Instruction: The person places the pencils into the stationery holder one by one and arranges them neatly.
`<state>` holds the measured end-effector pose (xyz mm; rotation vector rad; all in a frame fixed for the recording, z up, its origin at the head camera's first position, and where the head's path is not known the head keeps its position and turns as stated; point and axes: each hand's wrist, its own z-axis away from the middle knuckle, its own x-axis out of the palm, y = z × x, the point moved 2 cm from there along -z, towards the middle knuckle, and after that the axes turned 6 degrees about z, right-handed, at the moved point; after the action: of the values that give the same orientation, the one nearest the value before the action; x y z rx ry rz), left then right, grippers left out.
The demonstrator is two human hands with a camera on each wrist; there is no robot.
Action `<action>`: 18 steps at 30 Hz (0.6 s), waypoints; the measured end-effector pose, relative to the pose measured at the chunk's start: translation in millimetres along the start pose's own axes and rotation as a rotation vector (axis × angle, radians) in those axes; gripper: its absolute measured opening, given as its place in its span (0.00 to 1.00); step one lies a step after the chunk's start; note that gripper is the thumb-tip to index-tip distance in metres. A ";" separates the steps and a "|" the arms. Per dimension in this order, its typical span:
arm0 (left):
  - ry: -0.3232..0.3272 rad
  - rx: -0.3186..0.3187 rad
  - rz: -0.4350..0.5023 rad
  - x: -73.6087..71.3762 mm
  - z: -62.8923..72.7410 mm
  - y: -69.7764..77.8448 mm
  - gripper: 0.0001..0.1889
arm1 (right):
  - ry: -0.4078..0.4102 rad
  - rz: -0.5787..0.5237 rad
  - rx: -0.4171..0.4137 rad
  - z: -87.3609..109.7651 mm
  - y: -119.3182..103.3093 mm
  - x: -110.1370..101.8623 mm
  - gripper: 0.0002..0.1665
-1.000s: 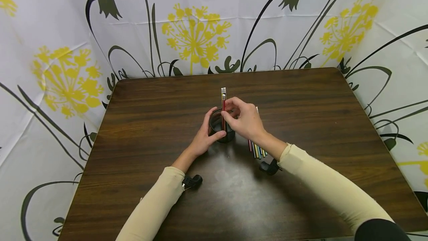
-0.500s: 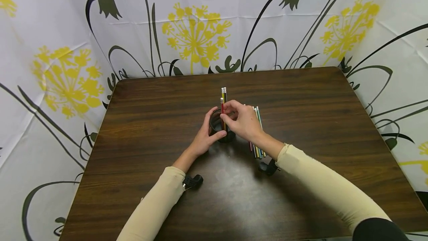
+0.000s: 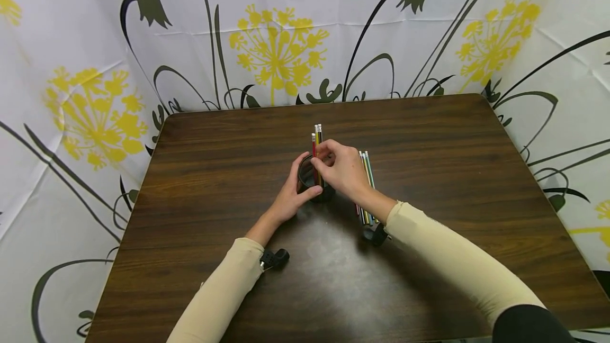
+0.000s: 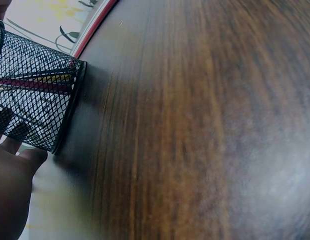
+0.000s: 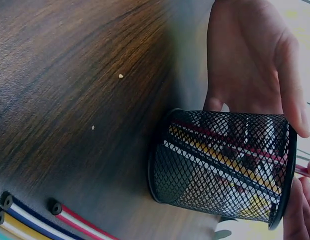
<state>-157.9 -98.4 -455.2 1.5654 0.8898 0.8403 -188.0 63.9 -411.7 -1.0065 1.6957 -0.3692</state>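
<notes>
A black wire-mesh pencil cup (image 3: 325,195) stands upright on the table. My left hand (image 3: 290,196) grips it round its left side, with the thumb at the near rim. In the right wrist view, pencils show slanting through the mesh of the cup (image 5: 219,165). Above the rim, my right hand (image 3: 347,169) pinches a red pencil (image 3: 314,145) between thumb and fingers, its eraser end up and its lower part inside the cup. Right behind it rise a yellow pencil (image 3: 317,135) and a dark one, also eraser up. The cup (image 4: 37,82) appears tipped sideways in the left wrist view.
Several striped pencils (image 3: 364,217) lie side by side on the brown wooden table (image 3: 229,173), right of the cup and partly under my right forearm. Tiny pale crumbs (image 5: 121,76) dot the tabletop. A flower-printed curtain (image 3: 190,30) hangs along the table's far edge.
My right hand has shifted slightly left with the red pencil, which dipped and then rose a little. More of the pencils on the table show now. The left hand and the cup have stayed put.
</notes>
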 end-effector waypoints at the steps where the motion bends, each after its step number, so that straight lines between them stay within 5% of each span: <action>1: 0.003 -0.002 -0.003 -0.1 0.1 0.0 0.42 | 0.005 0.005 0.008 -0.9 0.2 0.5 0.10; 18: 0.014 0.001 -0.040 -1.2 -0.5 -2.2 0.42 | 0.120 0.122 0.118 -11.5 2.8 10.9 0.11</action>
<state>-159.1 -99.0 -457.4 1.5396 0.9292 0.8228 -200.3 54.6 -416.2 -0.8037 1.8115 -0.4520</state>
